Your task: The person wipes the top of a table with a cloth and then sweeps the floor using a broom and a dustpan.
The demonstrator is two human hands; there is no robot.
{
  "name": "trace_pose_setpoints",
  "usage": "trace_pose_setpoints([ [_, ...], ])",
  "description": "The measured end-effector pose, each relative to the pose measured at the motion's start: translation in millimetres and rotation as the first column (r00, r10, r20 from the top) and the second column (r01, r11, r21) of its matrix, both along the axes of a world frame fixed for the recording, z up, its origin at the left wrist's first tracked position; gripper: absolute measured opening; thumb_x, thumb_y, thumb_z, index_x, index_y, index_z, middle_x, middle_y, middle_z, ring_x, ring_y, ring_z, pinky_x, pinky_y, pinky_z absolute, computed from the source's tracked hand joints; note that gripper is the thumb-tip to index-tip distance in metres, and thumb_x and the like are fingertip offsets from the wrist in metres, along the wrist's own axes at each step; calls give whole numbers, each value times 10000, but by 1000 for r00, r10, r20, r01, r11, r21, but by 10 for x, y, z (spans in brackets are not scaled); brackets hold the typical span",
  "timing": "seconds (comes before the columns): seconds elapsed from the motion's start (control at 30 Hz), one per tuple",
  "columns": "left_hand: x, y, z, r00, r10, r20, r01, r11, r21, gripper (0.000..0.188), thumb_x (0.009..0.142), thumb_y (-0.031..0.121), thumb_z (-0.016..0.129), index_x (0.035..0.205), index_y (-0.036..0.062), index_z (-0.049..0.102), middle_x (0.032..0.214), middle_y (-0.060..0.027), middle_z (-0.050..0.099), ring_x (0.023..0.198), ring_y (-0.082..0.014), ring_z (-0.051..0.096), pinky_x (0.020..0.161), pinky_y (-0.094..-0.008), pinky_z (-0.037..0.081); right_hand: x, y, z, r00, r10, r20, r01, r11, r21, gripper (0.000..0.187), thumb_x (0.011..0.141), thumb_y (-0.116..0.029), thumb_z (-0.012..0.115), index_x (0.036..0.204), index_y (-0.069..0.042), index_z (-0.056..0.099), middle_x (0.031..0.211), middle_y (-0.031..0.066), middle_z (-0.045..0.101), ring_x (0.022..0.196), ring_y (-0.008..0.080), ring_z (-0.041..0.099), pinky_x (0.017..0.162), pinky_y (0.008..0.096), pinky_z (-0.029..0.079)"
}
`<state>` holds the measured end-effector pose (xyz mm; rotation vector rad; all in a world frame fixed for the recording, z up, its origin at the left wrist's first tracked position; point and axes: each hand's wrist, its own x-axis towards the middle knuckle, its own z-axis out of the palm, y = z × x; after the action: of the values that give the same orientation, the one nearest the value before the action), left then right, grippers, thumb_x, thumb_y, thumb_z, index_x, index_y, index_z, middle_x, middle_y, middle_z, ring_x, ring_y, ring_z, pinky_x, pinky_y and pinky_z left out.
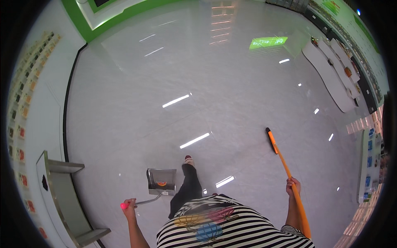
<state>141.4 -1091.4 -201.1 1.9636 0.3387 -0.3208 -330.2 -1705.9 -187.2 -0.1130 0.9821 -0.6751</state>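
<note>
My left hand [129,206] is closed round the pink-tipped handle of a long-handled dustpan [155,191]. The metal pan hangs or rests just above the floor, left of my leg; which of the two I cannot tell. Inside it lies a small orange-and-red item [161,183], too small to name. On the right, my right hand [293,186] grips the orange pole of a broom [283,160]. The broom's orange and black head [271,141] is at the floor ahead of that hand, well apart from the dustpan.
Glossy grey floor [231,91] spreads ahead, with light reflections on it. A metal-framed stand [62,194] is close on the left, by a white wall with small colourful items. White display tables [326,74] line the far right; another display [366,165] stands nearer. My shoe [189,160] is forward.
</note>
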Motion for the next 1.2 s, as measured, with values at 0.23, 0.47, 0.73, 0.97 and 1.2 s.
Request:
trace_pose_setpoints([
  [0.23, 1515, -1309, 181, 987, -152, -48, 151, 988, -23, 124, 771, 127, 604, 699, 37, 557, 696, -60, 621, 632, -111, 563, 504, -226, 412, 555, -95, -135, 1000, -20, -2, 20, 995, 93, 158, 826, -110, 469, 789, 43, 477, 621, 75, 505, 484, 98, 511, 437, 212, 468],
  [0.47, 2868, -2404, 484, 947, -314, -68, 315, 949, 6, 137, 766, 118, 612, 679, 39, 541, 656, -62, 609, 596, -105, 541, 520, -231, 389, 1556, -447, 583, 636, 465, -615, -277, 882, 380, 213, 792, -123, 487, 791, 90, 484, 667, 154, 528, 473, 160, 480, 429, 245, 448],
  [0.73, 4080, -3639, 623, 902, -431, 4, 430, 900, 74, 120, 752, 76, 627, 691, 20, 540, 616, -15, 539, 577, -73, 452, 536, -211, 367, 2315, -1430, 604, 602, 616, -508, -429, 786, 445, 112, 759, 56, 493, 728, 3, 400, 574, 42, 418, 447, 95, 417, 377, 189, 354],
  [0.97, 4877, -5010, 938, 876, -479, 54, 476, 877, 64, 96, 762, 66, 617, 731, 10, 545, 671, 8, 514, 644, -77, 448, 607, -214, 384, 3391, -2061, 1072, 966, 255, -34, -212, 865, 454, 78, 773, 53, 470, 807, -12, 443, 642, 20, 418, 441, 59, 369, 381, 160, 325],
  [1.2, 5782, -6467, 854, 762, -644, 70, 641, 765, 61, 91, 766, 79, 602, 750, 3, 554, 653, -3, 518, 630, -85, 453, 597, -221, 388, 4587, -2494, 1599, 979, 199, -30, -177, 923, 342, 156, 779, 80, 427, 930, 45, 442, 680, 30, 429, 439, 47, 359, 376, 158, 318],
])
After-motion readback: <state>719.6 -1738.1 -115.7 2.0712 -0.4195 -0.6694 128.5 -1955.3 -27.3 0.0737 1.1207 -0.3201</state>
